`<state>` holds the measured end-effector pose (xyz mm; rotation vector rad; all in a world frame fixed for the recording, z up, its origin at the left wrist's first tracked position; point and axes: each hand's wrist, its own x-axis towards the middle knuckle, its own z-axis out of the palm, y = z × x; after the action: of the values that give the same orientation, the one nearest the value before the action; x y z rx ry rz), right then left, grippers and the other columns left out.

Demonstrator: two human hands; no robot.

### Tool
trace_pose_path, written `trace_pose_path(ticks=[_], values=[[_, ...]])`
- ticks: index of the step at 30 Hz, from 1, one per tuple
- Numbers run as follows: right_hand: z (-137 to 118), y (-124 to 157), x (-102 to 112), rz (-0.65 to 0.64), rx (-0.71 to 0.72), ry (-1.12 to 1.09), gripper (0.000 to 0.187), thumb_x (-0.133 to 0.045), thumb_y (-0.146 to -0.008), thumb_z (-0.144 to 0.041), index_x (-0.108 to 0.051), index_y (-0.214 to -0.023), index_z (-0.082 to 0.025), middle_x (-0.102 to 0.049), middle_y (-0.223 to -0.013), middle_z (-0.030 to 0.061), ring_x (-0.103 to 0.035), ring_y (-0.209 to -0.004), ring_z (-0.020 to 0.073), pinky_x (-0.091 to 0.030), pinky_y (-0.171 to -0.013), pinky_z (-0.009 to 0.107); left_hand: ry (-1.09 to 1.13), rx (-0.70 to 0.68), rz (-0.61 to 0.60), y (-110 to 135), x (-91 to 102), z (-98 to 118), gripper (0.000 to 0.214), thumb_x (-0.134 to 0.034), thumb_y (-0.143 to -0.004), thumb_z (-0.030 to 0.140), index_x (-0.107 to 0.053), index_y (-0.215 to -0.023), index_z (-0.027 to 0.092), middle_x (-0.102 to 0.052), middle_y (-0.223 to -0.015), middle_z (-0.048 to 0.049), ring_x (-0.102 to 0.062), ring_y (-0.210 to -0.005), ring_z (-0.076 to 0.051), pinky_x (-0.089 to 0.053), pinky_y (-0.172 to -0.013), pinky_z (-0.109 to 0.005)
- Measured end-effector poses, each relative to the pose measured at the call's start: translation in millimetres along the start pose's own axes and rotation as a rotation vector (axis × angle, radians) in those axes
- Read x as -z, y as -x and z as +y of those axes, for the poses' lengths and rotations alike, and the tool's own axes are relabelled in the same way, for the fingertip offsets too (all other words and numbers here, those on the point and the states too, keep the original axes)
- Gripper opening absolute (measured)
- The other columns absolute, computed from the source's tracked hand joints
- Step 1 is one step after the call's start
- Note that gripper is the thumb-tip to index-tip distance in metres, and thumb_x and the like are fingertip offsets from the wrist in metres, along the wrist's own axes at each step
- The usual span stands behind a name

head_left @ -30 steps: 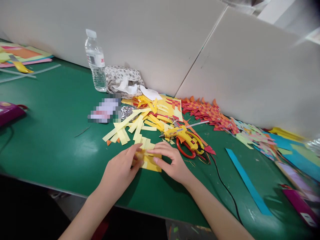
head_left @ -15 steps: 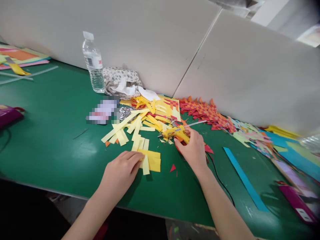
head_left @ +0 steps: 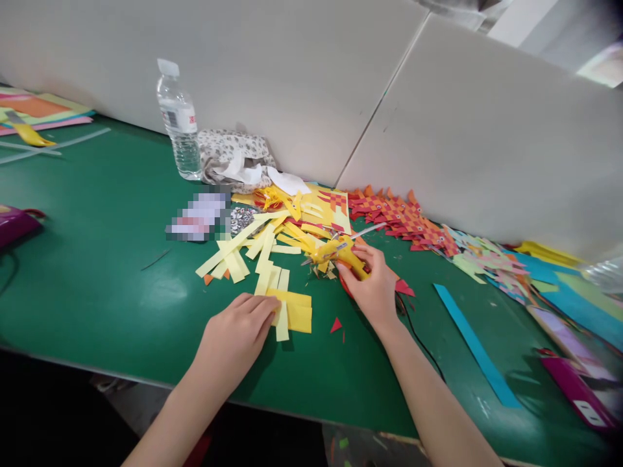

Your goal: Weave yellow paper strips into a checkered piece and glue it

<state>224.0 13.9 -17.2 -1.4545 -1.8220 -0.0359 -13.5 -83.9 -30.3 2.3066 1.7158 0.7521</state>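
Note:
My left hand (head_left: 242,332), its fingers pressed together, grips the left side of some crossed yellow strips (head_left: 299,311). Pale yellow strips run across the deeper yellow ones there, and the fingertips partly hide them. In my right hand (head_left: 372,282) is a yellow hot glue gun (head_left: 337,251), its nozzle pointing left over the table and a clear glue stick (head_left: 370,229) poking out of its back. The nozzle is apart from the strips under my left hand. More loose pale yellow strips (head_left: 235,263) lie in a heap beyond my left hand.
A water bottle (head_left: 179,123) stands at the back beside a patterned pouch (head_left: 233,146). Red-orange woven fish shapes (head_left: 399,217) line the wall. A blue strip (head_left: 474,344) and a purple power strip (head_left: 577,392) lie at right. The gun's black cord (head_left: 421,340) trails toward the front.
The glue gun in my right hand has shifted slightly left and tilted, its back end lower and turned away. My left hand has stayed on the yellow strips.

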Motion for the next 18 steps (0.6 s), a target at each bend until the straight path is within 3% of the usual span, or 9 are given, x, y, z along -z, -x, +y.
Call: trace_pose_path(ticks=[7, 18], values=[[-11.4, 9.3, -9.0, -0.109, 0.173, -0.061, 0.036, -0.064, -0.074, -0.026, -0.049, -0.106, -0.022, -0.063, -0.101, 0.0069, -0.061, -0.094, 0.0225, -0.048, -0.086, 0.039, -0.003, -0.004, 0.029, -1.2, -2.8, -1.7, 0.020, -0.040, -0.089, 0.024, -0.059, -0.097, 0.026, -0.069, -0.096, 0.0038, -0.060, -0.088, -0.015, -0.043, -0.059, -0.023], [-6.1, 8.4, -8.7, -0.137, 0.188, -0.008, 0.026, -0.066, -0.074, -0.024, -0.048, -0.092, -0.024, -0.064, -0.095, 0.0042, -0.061, -0.091, 0.0230, -0.048, -0.079, 0.037, -0.018, -0.015, 0.058, -0.3, -3.3, -2.0, 0.019, -0.042, -0.089, 0.023, -0.059, -0.095, 0.026, -0.069, -0.094, 0.0043, -0.060, -0.086, -0.014, -0.042, -0.055, -0.022]])
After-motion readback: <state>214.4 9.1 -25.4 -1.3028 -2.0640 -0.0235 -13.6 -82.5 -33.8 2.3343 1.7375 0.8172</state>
